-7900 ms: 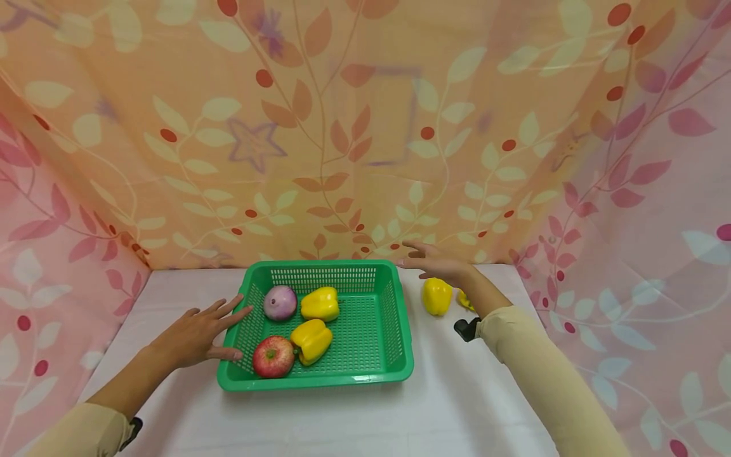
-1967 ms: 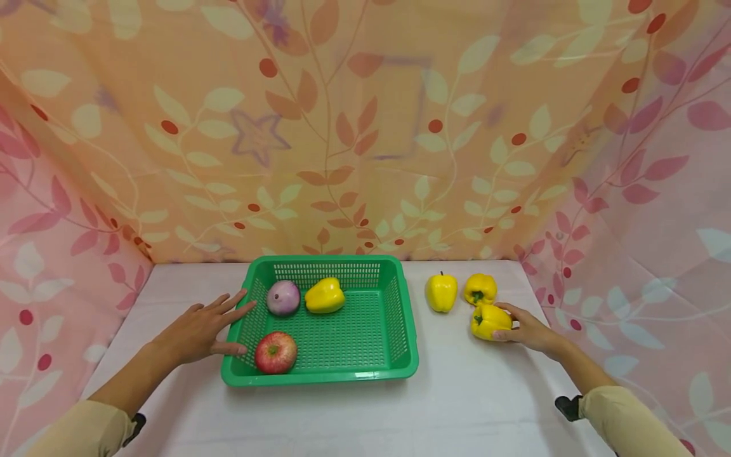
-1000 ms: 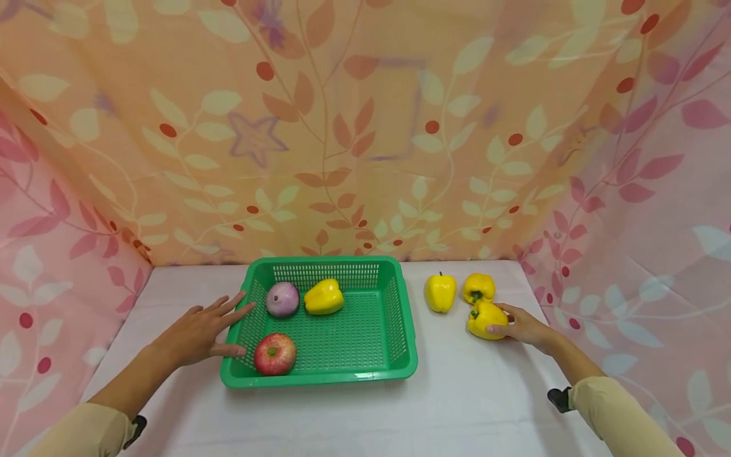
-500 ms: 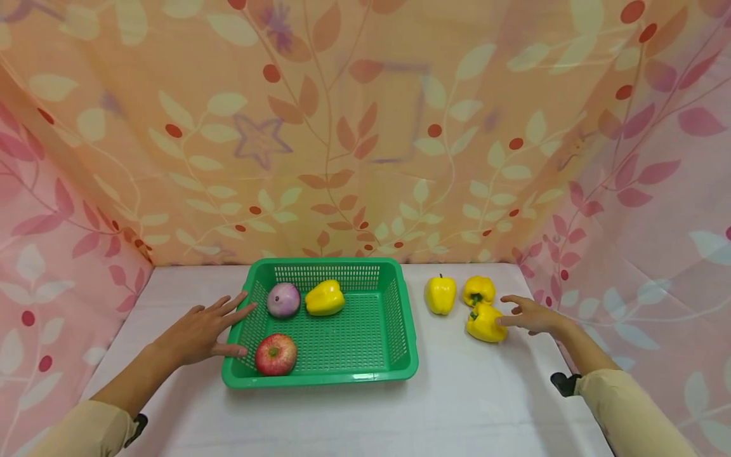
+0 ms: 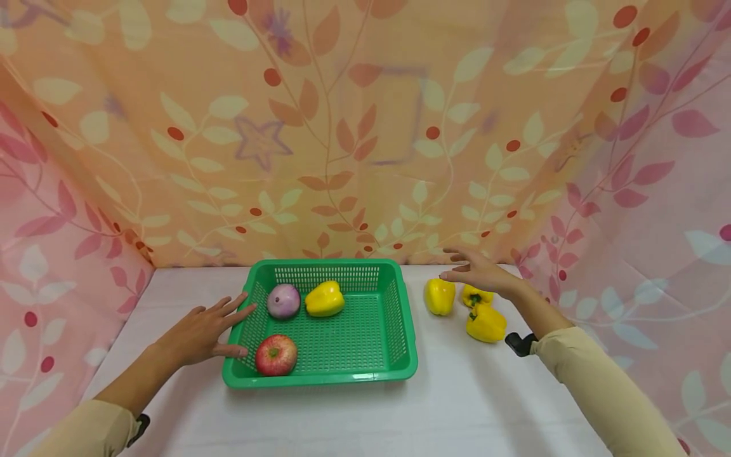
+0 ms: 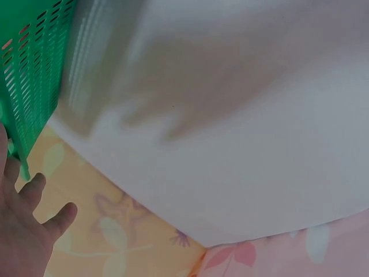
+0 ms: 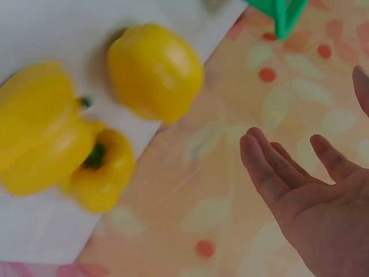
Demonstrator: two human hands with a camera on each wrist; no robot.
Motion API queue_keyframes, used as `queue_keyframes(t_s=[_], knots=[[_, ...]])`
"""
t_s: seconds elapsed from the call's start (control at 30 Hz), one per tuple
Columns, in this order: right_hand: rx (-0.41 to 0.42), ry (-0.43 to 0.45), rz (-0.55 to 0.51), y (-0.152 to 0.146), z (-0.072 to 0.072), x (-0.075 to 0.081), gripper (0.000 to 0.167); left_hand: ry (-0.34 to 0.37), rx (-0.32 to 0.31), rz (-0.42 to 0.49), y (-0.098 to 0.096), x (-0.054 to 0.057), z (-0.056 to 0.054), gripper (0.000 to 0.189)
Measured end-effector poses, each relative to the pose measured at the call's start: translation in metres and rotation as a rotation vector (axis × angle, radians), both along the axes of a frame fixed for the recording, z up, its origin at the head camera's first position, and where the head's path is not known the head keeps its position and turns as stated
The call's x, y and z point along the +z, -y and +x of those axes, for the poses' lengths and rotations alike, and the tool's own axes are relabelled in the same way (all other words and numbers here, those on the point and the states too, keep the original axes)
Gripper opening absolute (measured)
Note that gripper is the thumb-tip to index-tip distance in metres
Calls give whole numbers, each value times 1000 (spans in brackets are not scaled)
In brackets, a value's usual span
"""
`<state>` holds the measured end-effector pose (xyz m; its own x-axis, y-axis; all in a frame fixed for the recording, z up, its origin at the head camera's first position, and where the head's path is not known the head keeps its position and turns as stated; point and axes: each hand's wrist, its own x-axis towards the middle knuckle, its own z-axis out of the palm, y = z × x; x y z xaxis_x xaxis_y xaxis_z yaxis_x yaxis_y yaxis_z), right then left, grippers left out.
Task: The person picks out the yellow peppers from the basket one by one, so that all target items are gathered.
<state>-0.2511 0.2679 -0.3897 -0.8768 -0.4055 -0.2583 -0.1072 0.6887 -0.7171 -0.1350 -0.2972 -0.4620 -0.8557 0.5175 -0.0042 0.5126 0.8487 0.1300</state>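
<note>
My left hand [image 5: 197, 333] rests at the left rim of a green plastic basket [image 5: 365, 379], fingers spread. Inside that basket are a purple onion [image 5: 283, 301], a yellow bell pepper [image 5: 324, 299] and a red apple-like fruit [image 5: 276, 355]. To the right, my right hand [image 5: 482, 274] hovers with loosely extended fingers and holds nothing. Below it on the table are three more yellow bell peppers: one upright [image 5: 440, 298], another partly covered by the hand [image 5: 475, 296], and a front pepper [image 5: 487, 324] lying on its side. The right wrist view shows the hand [image 7: 317, 202] apart from the peppers.
A white cloth [image 5: 434, 406] covers the table. Floral fabric [image 5: 342, 158] hangs behind it, and pink floral fabric [image 5: 645, 209] borders the sides. The basket stands centre-left, its right wall facing the loose peppers.
A yellow pepper has gone from the basket to the table at right, where my right hand set it down and let go. That hand has since risen leftward. The left hand stayed put.
</note>
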Motion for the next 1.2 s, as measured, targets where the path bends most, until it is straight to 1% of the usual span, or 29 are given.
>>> queue_keyframes(t_s=[0.13,0.23,0.37,0.5,0.6,0.7,0.77,0.8,0.87,1.0,1.07,1.2], knots=[[69,-14,-63,38,-5,3,75,-7,-3,-1,-1,0,0,90],[125,-5,-113,65,-7,4,71,-7,-5,-1,-1,-1,1,90],[170,54,-150,96,-8,3,69,-4,-8,-4,-1,-1,1,90],[188,107,-134,121,-9,-3,70,-10,-14,-2,-2,0,1,90],[203,116,-127,136,-10,-9,71,-3,-10,0,-3,2,2,90],[226,97,-123,149,-13,-17,72,18,5,-1,-3,3,2,90],[243,97,-149,157,-15,-23,73,22,6,3,-3,3,2,90],[252,92,-159,161,-16,-26,73,8,3,4,-2,1,2,89],[262,93,-174,168,-17,-31,73,2,0,5,-2,0,1,89],[254,123,-185,179,-14,-37,73,2,0,-2,-1,1,1,89],[251,143,-186,183,-13,-40,74,15,2,-5,-2,3,1,90],[252,149,-171,190,-14,-49,75,8,-1,-1,-2,4,1,90]])
